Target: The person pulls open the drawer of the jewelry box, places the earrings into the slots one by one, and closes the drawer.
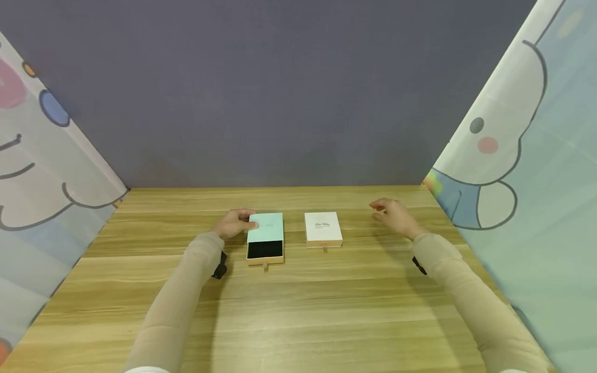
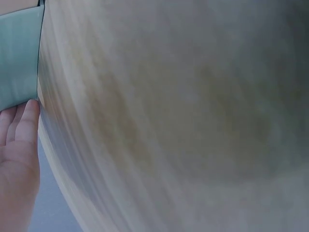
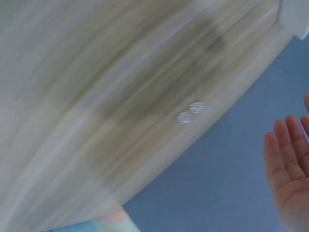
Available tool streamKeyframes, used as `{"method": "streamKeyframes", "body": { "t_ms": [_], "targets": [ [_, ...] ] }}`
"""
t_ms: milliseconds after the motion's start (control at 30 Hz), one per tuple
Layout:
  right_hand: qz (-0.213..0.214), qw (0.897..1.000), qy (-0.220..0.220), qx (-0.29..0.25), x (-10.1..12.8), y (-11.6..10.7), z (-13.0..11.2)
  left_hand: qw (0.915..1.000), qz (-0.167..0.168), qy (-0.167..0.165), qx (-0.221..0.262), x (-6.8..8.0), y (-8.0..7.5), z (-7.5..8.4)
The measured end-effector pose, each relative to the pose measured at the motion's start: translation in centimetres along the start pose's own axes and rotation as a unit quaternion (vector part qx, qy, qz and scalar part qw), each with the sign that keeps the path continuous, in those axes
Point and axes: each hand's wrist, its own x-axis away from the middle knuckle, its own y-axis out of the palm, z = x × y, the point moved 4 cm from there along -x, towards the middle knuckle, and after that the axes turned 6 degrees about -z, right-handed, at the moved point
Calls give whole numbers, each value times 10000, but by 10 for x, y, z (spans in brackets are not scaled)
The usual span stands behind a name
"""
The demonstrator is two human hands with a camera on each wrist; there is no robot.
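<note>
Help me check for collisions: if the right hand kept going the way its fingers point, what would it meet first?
Probably the white box: the right hand points left across the table; height is unclear, so it might pass above.

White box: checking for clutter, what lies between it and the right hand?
Only bare wooden table, seen in the head view, lies between the white box and right hand.

Wooden table [image 1: 298, 311], grey-blue wall [image 1: 280, 88]
</note>
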Motion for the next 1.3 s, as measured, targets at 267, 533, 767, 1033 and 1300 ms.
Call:
{"method": "streamKeyframes", "body": {
  "t_ms": [267,533,767,1033,1300],
  "targets": [
    [188,9997,147,19,-4,-2,35,10000,-7,-36,15,2,3,9],
    [297,9988,377,136,-5,7,57,10000,11,-30,13,4,3,7],
    [287,9983,454,203,-4,11,68,9999,57,-117,1,5,2,7],
    [118,9975,548,422,1,15,73,9999,-5,-125,44,6,5,10],
    [220,9959,560,670,-1,17,76,9999,22,-86,65,6,4,12]
  ]
}}
